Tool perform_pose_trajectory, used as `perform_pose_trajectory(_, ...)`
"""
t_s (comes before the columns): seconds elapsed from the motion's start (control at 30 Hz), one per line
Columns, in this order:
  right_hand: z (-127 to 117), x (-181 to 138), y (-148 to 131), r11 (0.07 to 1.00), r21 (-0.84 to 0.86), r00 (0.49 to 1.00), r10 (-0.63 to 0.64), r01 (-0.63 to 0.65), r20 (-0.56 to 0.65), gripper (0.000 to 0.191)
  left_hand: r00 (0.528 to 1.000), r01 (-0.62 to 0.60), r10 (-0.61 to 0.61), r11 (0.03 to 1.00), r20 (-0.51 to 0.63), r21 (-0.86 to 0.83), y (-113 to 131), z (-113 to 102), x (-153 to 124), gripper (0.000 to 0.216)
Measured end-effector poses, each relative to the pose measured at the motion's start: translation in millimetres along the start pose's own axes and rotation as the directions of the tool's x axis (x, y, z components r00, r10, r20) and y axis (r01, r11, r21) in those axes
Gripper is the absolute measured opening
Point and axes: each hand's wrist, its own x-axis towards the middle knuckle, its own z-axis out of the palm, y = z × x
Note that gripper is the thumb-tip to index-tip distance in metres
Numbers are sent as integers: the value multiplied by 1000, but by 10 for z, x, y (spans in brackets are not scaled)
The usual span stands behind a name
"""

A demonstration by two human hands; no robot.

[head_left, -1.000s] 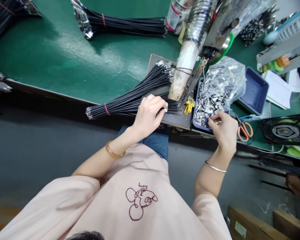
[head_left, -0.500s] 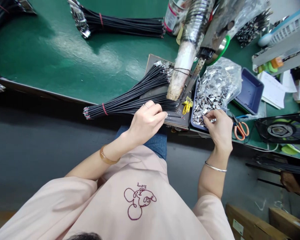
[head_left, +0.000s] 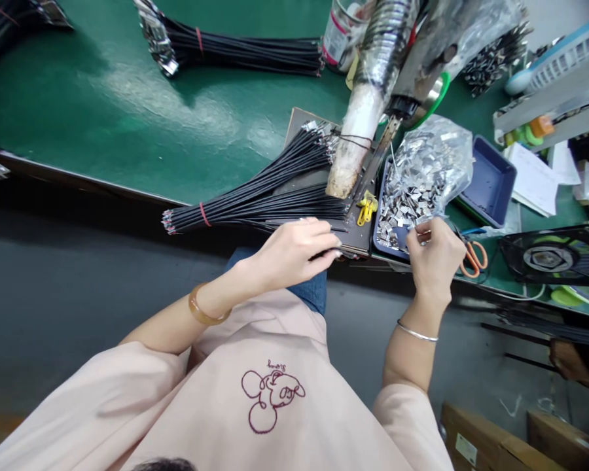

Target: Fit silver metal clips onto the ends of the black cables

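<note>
My left hand (head_left: 304,252) lies at the table edge, just below a bundle of black cables (head_left: 255,203). Its fingers are loosely stretched to the right, and nothing clear shows between them. A red band ties the bundle near its left end, and the cables fan out over a dark board (head_left: 294,131). My right hand (head_left: 434,252) hovers over the near right corner of a blue tray (head_left: 377,239) of small metal pieces (head_left: 397,212). Thumb and forefinger are pinched together; anything between them is too small to make out.
A soldering iron (head_left: 380,154) and a taped hose (head_left: 348,150) slant down over the board beside a yellow clip (head_left: 367,209). Orange-handled scissors (head_left: 475,258), a second blue tray (head_left: 493,176) and a black fan (head_left: 552,255) are at the right. Another cable bundle (head_left: 245,52) lies behind.
My left hand has shifted right and down, its fingers straightening and loosening. My right hand has moved slightly right and toward me, still pinched, over the tray's edge.
</note>
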Motion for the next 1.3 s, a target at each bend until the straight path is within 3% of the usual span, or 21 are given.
perform_pose_trajectory(0.07, -50, -98, -153, 985, 165, 991, 61, -41, -118, 10, 996, -36, 43, 996, 82, -86, 46, 42, 13, 21)
perform_pose_trajectory(0.13, -91, -228, -379, 939, 338, 967, 140, -61, -212, 10, 998, -10, 20, 989, 66, -149, 84, 124, 32, 21)
perform_pose_trajectory(0.2, -98, -367, -625, 906, 422, 937, 174, -32, -302, 13, 993, 111, -120, 963, -22, -245, 104, 218, 55, 17)
perform_pose_trajectory(0.27, -59, -482, -831, 884, 465, 934, 128, 45, -333, 10, 942, 272, -328, 868, -69, -415, 105, 290, 76, 13)
perform_pose_trajectory(0.37, 69, -569, -992, 787, 613, 971, 85, 73, -224, 8, 834, 418, -551, 605, 23, -677, 86, 323, 94, 10)
perform_pose_trajectory(0.47, 206, -576, -1021, 650, 760, 998, 67, -28, -21, 11, 799, 426, -589, 408, 124, -807, 65, 295, 98, 12)
perform_pose_trajectory(0.57, 275, -561, -1022, 561, 824, 997, 61, -81, 56, 9, 807, 413, -572, 370, 146, -832, 60, 260, 100, 12)
perform_pose_trajectory(0.77, 275, -545, -1021, 480, 870, 994, 65, -110, 90, 6, 835, 396, -536, 435, 121, -808, 57, 251, 101, 13)
perform_pose_trajectory(0.9, 241, -547, -1008, 520, 849, 995, 47, -100, 89, 7, 845, 404, -519, 461, 129, -790, 37, 276, 77, 13)
perform_pose_trajectory(1.13, 189, -594, -1028, 690, 722, 997, 11, 46, -74, 7, 868, 398, -486, 558, 102, -728, 52, 242, 64, 16)
perform_pose_trajectory(1.3, 266, -628, -1048, 749, 641, 982, -63, 166, -180, 8, 845, 447, -475, 378, 244, -811, 29, 165, 68, 32)
